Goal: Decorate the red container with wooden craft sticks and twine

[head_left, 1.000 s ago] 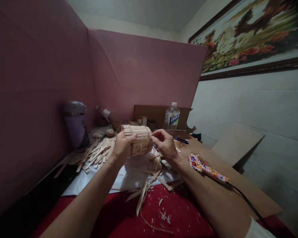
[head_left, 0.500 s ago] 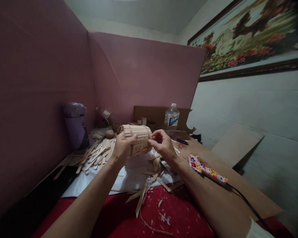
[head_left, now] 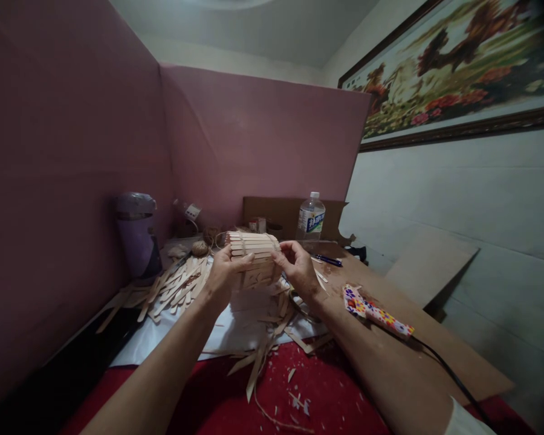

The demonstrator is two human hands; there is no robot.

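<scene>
A round holder made of pale wooden sticks [head_left: 256, 243], with twine bands around it, is held on its side above the table. My left hand [head_left: 226, 272] grips its left end, thumb lying along the sticks. At its right end, my right hand [head_left: 295, 263] is closed with thumb and fingertips on the rim. Below and to the left lies a heap of loose wooden sticks [head_left: 181, 287]. Behind it sits a ball of twine [head_left: 200, 248].
A purple bottle [head_left: 138, 241] stands at the left, a clear plastic bottle [head_left: 311, 220] at the back. On the brown board [head_left: 453, 362] lie a flower-patterned glue gun [head_left: 376, 312] with a black cord and a dark pen [head_left: 329, 260]. Wood scraps litter the red cloth [head_left: 317, 386].
The stick holder and both hands have shifted slightly right and down in the view. My right thumb sits closer against the holder's right end. The whole view has tilted a little.
</scene>
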